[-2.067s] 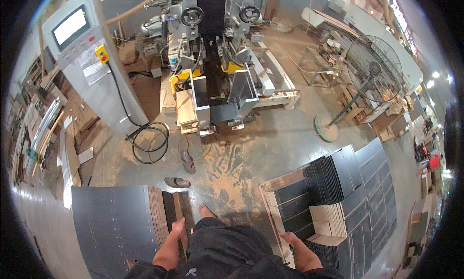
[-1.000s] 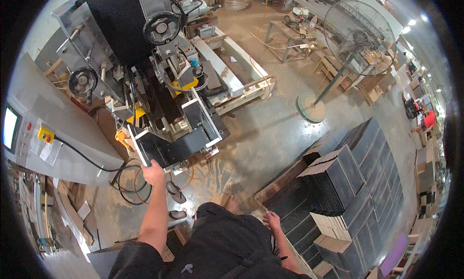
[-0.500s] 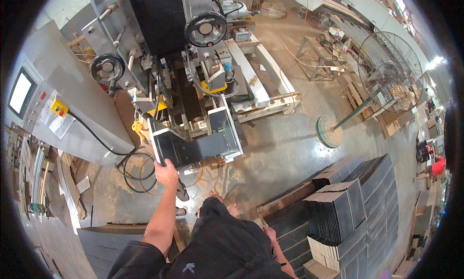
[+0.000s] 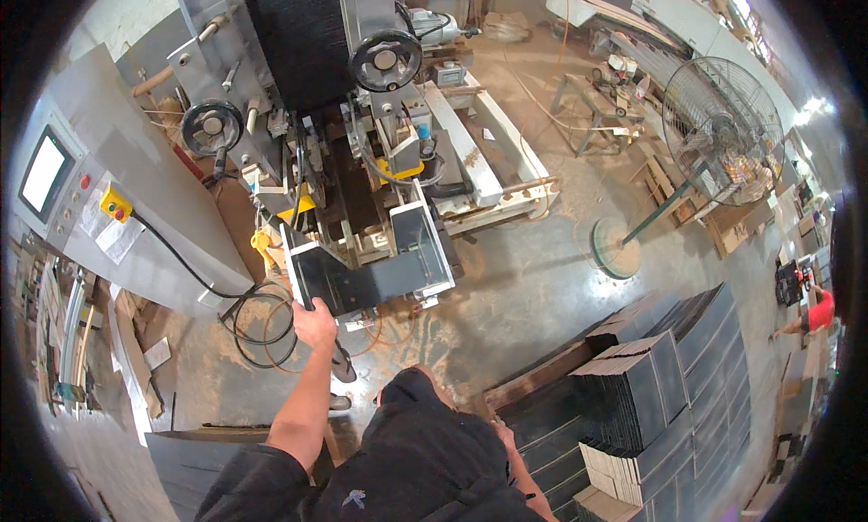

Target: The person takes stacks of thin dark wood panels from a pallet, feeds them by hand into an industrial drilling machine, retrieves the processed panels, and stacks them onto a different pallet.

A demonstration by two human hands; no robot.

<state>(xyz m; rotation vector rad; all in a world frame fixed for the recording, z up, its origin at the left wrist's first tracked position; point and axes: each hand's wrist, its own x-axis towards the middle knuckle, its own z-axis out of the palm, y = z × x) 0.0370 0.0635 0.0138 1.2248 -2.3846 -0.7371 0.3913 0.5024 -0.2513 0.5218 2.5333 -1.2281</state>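
Observation:
My left hand is at the near left corner of the machine's feed tray, its fingers closed round the edge of the light-coloured side plate. A dark flat board lies across the front of that tray, between two side plates. Down by my right hip hangs my right hand, beside the stacked dark boards. Its fingers are mostly hidden, and I cannot see anything held in it.
A grey control cabinet stands left, with black cable looped on the floor. Two handwheels are on the machine. Tall board stacks fill the right, below a standing fan. Another person in red is far right.
The view has shifted slightly. My leg has come forward and now covers the bare feet seen before. My left hand stays on the tray's side plate, and my right stays by my hip.

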